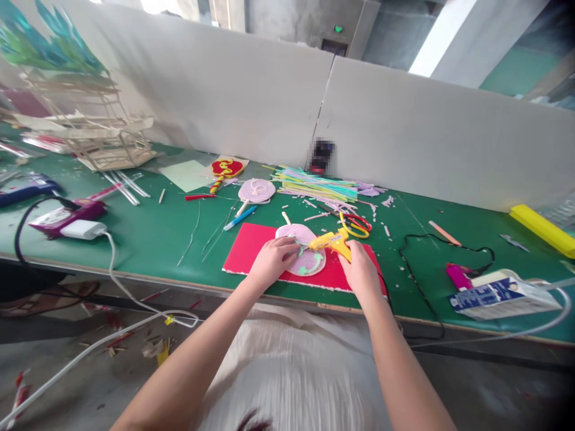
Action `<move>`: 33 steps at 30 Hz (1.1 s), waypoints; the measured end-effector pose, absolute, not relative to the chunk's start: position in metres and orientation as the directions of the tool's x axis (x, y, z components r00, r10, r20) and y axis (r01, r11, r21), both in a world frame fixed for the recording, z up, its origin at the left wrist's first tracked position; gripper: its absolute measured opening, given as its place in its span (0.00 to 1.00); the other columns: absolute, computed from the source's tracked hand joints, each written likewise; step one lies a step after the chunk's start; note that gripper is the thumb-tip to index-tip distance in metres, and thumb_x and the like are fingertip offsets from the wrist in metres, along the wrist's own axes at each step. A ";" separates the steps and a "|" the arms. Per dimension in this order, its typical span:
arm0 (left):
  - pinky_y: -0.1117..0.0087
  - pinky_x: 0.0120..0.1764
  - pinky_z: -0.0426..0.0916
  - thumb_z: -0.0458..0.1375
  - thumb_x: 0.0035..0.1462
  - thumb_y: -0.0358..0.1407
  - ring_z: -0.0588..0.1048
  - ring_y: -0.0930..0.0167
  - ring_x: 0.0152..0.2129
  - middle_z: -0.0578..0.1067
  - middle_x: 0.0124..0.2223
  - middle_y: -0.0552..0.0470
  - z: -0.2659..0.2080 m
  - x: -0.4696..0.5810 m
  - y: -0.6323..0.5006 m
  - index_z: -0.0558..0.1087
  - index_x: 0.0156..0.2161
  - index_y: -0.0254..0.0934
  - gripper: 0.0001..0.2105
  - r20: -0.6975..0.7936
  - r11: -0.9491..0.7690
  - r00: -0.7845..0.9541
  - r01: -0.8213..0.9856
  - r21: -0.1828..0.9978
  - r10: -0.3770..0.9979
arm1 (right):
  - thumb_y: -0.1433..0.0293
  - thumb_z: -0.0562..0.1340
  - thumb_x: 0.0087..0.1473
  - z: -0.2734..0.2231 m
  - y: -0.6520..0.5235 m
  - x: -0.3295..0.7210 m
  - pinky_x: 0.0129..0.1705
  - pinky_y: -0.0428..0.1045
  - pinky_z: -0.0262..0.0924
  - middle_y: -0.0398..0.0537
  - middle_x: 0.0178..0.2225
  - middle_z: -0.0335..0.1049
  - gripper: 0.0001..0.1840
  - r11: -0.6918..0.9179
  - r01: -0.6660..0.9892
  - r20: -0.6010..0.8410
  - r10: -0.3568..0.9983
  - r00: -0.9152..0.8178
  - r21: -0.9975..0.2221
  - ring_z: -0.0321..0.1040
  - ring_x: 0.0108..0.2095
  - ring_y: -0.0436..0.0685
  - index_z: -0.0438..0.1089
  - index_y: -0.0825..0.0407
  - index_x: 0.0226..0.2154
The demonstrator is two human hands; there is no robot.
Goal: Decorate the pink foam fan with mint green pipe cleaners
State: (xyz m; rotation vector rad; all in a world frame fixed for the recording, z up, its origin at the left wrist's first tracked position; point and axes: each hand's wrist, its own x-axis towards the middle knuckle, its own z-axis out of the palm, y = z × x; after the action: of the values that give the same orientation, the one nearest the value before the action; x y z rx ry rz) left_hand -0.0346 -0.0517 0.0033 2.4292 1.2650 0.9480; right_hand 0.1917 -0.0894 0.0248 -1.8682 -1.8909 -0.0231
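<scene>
Just below the frame's centre, a lilac disc (293,232) is touched by the left hand (275,257), whose grip cannot be told; a yellow glue gun (333,240) is grasped by the right hand (360,267). Gluing seems in hand; next, steady aiming is probably required.

Green table (157,239), red board (246,248), pastel strips (318,185)

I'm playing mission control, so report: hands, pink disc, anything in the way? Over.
Right hand gripping yellow glue gun. Left hand on pink disc, red board underneath. Scissors close behind glue gun.
</scene>
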 end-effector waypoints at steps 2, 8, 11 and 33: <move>0.63 0.51 0.65 0.53 0.57 0.36 0.70 0.66 0.47 0.72 0.51 0.50 0.004 -0.034 -0.052 0.74 0.45 0.42 0.12 0.430 -0.593 0.416 0.647 0.479 0.801 | 0.73 0.52 0.53 0.025 -0.091 0.192 0.42 0.53 0.62 0.55 0.42 0.66 0.12 0.069 0.947 0.342 0.938 0.045 -0.314 0.65 0.45 0.62 0.59 0.52 0.42; 0.64 0.50 0.65 0.53 0.57 0.36 0.70 0.67 0.47 0.72 0.51 0.49 0.005 -0.035 -0.053 0.74 0.45 0.41 0.12 0.431 -0.597 0.421 0.643 0.479 0.798 | 0.72 0.52 0.53 0.025 -0.093 0.192 0.42 0.53 0.61 0.55 0.42 0.66 0.12 0.061 0.949 0.342 0.938 0.052 -0.311 0.64 0.45 0.62 0.59 0.52 0.42; 0.63 0.50 0.65 0.53 0.57 0.36 0.71 0.66 0.47 0.72 0.51 0.49 0.005 -0.035 -0.053 0.74 0.45 0.42 0.12 0.431 -0.599 0.423 0.642 0.479 0.797 | 0.72 0.52 0.53 0.026 -0.093 0.193 0.42 0.53 0.61 0.55 0.43 0.66 0.12 0.065 0.951 0.344 0.938 0.046 -0.304 0.65 0.45 0.62 0.59 0.52 0.42; 0.63 0.51 0.64 0.51 0.58 0.38 0.69 0.65 0.48 0.67 0.55 0.49 0.003 -0.033 -0.055 0.74 0.45 0.42 0.13 0.381 -0.550 0.408 0.712 0.436 0.830 | 0.58 0.61 0.46 0.010 -0.084 0.224 0.39 0.53 0.61 0.57 0.39 0.67 0.23 -0.107 0.925 0.365 0.897 0.248 -0.365 0.66 0.39 0.62 0.63 0.55 0.41</move>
State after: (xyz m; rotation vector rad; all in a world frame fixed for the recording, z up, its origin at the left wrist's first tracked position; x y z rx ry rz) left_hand -0.0325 -0.0547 0.0028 2.4572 1.3656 0.8433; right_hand 0.2241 -0.0840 0.0098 -2.0074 -1.6538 -0.0690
